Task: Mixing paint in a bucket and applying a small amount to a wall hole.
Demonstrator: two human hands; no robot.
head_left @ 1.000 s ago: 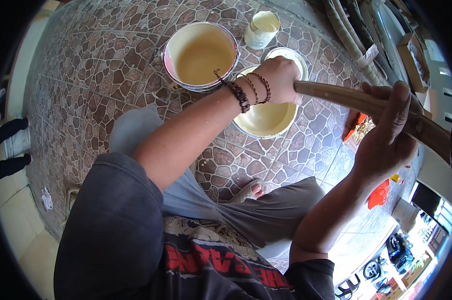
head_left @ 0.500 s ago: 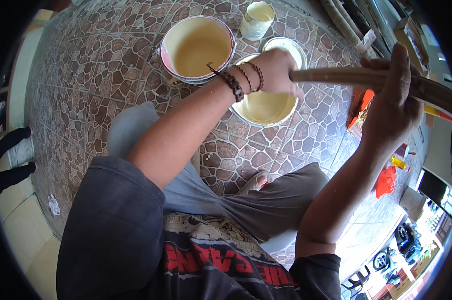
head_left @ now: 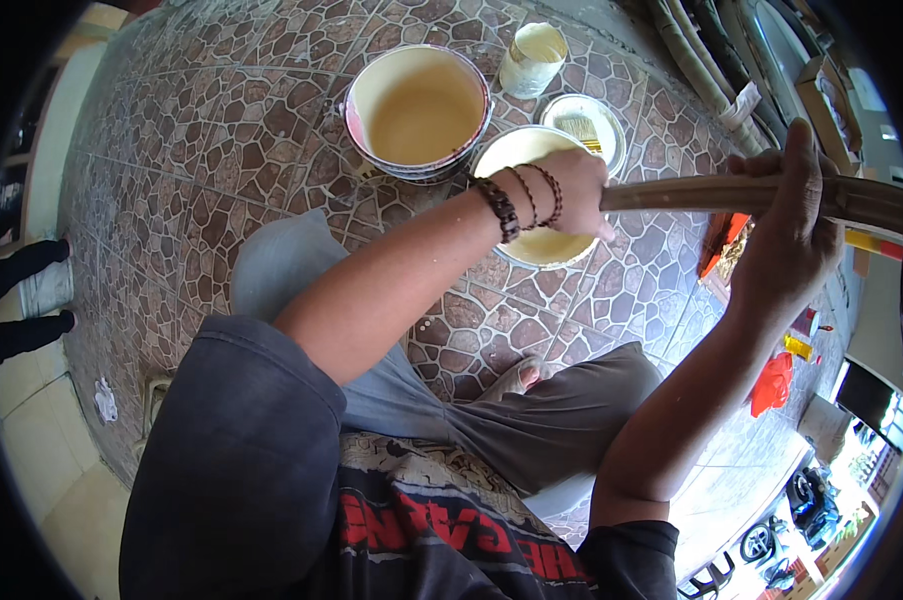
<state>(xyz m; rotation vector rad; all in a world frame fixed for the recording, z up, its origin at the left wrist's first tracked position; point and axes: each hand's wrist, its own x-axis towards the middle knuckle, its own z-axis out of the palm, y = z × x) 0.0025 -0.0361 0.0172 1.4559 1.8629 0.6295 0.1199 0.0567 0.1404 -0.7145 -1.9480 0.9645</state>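
Note:
A long brown wooden strip [head_left: 701,192] spans from my left hand to the right edge of view. My left hand [head_left: 569,190], with braided bracelets at the wrist, closes at the strip's near-middle end; its fingers are partly hidden. My right hand [head_left: 793,225] grips the strip farther right, one finger pointing up. Below my left hand stands a round basin [head_left: 503,152] of cream-coloured liquid. Behind it a paintbrush [head_left: 579,130] lies in a round white lid [head_left: 616,140].
A large bucket [head_left: 363,130] with cream liquid stands left of the basin, a smeared can [head_left: 533,62] behind. Poles [head_left: 701,65] lie at the far right. An orange-red bag [head_left: 771,385] lies beyond my right forearm. At the left edge are a person's dark-clad legs [head_left: 31,275].
The view has shifted, so the bucket, can and basin sit lower and farther right. My left hand has come off the lid, uncovering the paintbrush. Both hands keep the strip.

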